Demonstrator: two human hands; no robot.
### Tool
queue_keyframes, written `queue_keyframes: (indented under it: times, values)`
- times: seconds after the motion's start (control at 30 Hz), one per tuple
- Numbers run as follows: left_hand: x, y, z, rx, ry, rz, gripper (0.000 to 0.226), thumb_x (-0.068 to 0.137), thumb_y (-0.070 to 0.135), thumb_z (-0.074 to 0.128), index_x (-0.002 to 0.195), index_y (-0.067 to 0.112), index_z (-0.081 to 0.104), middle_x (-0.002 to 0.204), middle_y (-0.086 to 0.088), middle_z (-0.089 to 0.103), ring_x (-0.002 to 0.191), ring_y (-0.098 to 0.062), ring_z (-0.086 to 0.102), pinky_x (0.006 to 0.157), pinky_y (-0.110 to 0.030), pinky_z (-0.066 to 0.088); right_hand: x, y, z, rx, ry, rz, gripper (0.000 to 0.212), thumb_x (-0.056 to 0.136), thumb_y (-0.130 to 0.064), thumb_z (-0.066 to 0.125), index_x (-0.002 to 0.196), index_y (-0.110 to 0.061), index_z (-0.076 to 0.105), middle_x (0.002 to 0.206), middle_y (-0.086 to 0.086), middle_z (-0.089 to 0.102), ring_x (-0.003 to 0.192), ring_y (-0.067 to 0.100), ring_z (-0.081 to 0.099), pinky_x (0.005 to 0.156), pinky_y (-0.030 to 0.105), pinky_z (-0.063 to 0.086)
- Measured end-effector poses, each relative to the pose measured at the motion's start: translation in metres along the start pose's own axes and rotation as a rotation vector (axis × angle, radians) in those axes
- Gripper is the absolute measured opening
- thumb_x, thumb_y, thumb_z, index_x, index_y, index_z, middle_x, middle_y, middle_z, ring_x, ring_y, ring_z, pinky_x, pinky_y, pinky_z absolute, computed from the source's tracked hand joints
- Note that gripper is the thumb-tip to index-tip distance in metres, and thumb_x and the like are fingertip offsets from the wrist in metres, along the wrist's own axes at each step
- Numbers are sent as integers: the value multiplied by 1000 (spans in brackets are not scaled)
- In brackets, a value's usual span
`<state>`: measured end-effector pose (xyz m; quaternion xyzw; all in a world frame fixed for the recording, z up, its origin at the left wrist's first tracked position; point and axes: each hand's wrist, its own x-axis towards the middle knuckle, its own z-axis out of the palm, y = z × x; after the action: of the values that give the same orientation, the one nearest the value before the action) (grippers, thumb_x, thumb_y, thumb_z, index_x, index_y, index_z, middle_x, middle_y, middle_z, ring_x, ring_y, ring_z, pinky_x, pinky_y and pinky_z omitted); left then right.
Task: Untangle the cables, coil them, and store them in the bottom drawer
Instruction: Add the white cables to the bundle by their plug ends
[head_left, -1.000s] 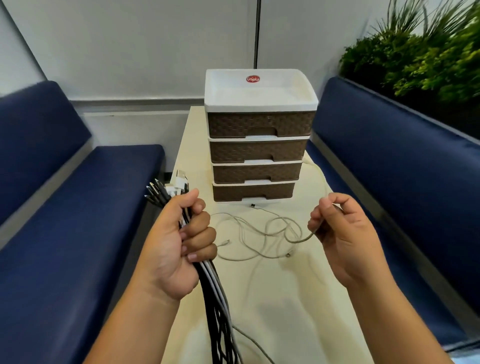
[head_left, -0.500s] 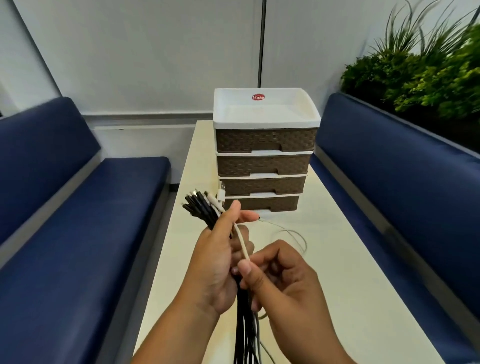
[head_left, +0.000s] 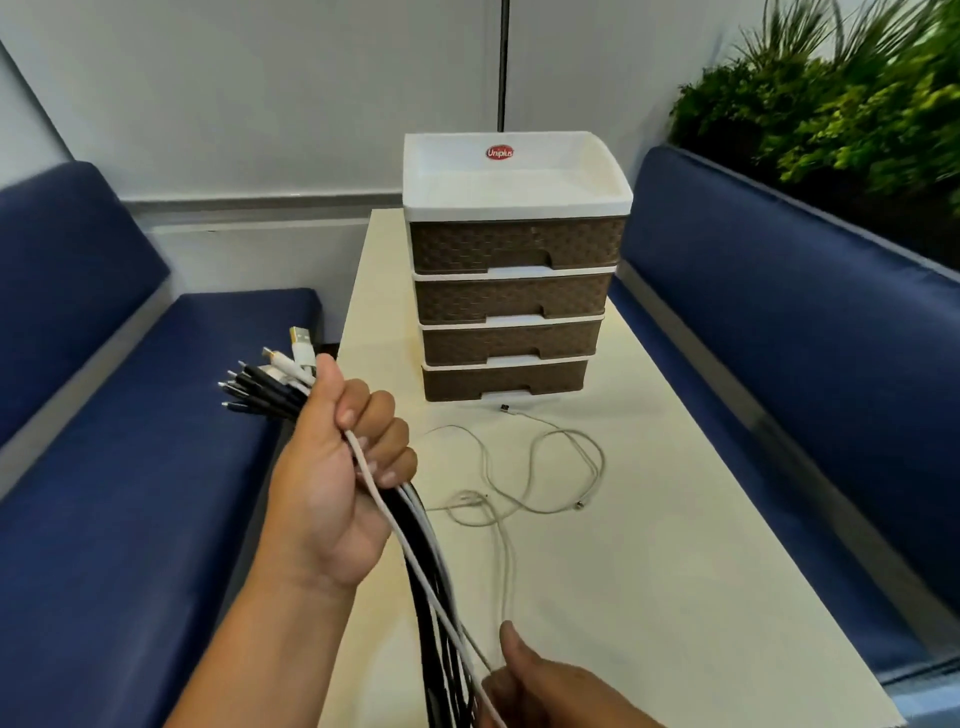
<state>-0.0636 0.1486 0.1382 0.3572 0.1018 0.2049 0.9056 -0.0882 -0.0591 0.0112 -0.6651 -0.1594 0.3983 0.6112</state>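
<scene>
— What's the left hand (head_left: 332, 483) doing?

— It's fisted round a bundle (head_left: 426, 566) of black and white cables. The plugs (head_left: 270, 384) fan out above the fist, over the edge of the left bench (head_left: 130, 493), and the cords hang down from under the fingers toward the bottom of the view.

— And the right hand (head_left: 550, 686)?

— Low, at the near edge of the table (head_left: 675, 545). Thumb up, fingers curled, pinching a white cable (head_left: 415, 566) that runs taut from the left fist down to it. It lies along the outside of the bundle.

— Anything loose?

— A thin pale cable (head_left: 540, 467) sprawls in loops on the table, between the hands and the drawers (head_left: 514, 296). One tip (head_left: 504, 408) lies just in front of the bottom drawer (head_left: 504, 382), another end rests to the right of the loops. A strand of it trails back toward the right hand; I can't tell whether the hand holds that one too.

— The drawers?

— Four brown ones in a white frame with a tray top, standing at the middle of the table. All four look closed. Blue benches on both sides, green plants (head_left: 841, 98) behind the right bench (head_left: 789, 338).
</scene>
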Motion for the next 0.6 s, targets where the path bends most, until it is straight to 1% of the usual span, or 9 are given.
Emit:
queue_keyframes:
  times: [0.03, 0.07, 0.1, 0.13, 0.2, 0.27, 0.4, 0.5, 0.6]
  values:
    - [1, 2, -3, -22, -4, -2, 48, 94, 50, 42, 55, 23, 35, 50, 8, 23, 37, -4, 21, 37, -17, 20, 2, 8, -7, -89, -48, 43, 60, 102, -45, 36, 94, 9, 63, 136, 15, 55, 118, 28, 55, 115, 19, 20]
    - [3, 3, -5, -35, -6, -3, 49, 95, 50, 41, 54, 23, 35, 50, 8, 24, 36, -4, 23, 37, -16, 21, 2, 13, -17, -125, -88, 98, 49, 99, -51, 39, 117, -14, 65, 146, 3, 48, 133, 21, 45, 118, 28, 18]
    - [3, 5, -7, -42, -7, -3, 51, 96, 50, 40, 53, 23, 36, 51, 8, 27, 36, -4, 24, 37, -15, 23, 9, 16, -25, -264, -92, 193, 41, 97, -54, 41, 127, -32, 58, 148, -6, 45, 137, 13, 39, 119, 33, 19]
    - [4, 6, -8, -47, -8, -6, 52, 97, 50, 39, 53, 23, 37, 54, 8, 29, 36, -4, 26, 37, -15, 25, 15, 10, -30, -382, -112, 256, 34, 96, -55, 44, 121, -39, 61, 141, -9, 52, 133, 8, 43, 117, 32, 23]
    - [4, 6, -9, -59, -3, -22, 53, 97, 50, 38, 52, 23, 37, 59, 8, 34, 37, -4, 30, 38, -14, 31, 29, 3, -38, -312, -183, 286, 26, 92, -51, 57, 91, -31, 72, 104, -6, 72, 100, 4, 62, 98, 23, 40]
    - [3, 6, -9, -66, 13, -49, 50, 95, 52, 41, 53, 24, 37, 58, 9, 35, 41, -3, 35, 41, -13, 36, 36, -12, -48, -199, -283, 281, 22, 89, -41, 66, 85, -21, 72, 90, 2, 74, 82, 10, 66, 82, 23, 48]
    - [3, 8, -13, -95, -29, -119, 44, 92, 53, 43, 60, 24, 36, 47, 9, 30, 33, -2, 32, 35, -10, 32, 67, -22, -70, -185, -116, 186, 13, 89, -20, 67, 80, -12, 71, 85, 19, 72, 79, 30, 70, 77, 36, 57]
    - [2, 8, -16, -111, -68, -140, 42, 93, 51, 43, 63, 23, 38, 46, 8, 29, 30, -4, 23, 32, -8, 26, 111, -29, -73, -629, 179, 11, 19, 91, -29, 64, 78, -15, 68, 82, 5, 72, 77, 20, 68, 74, 31, 53]
    - [2, 7, -17, -110, -83, -161, 42, 96, 50, 41, 63, 23, 39, 45, 8, 28, 35, -4, 13, 32, -9, 21, 153, -18, -51, -926, 176, -182, 16, 93, -27, 59, 101, -18, 71, 106, -1, 68, 97, 16, 62, 83, 26, 44]
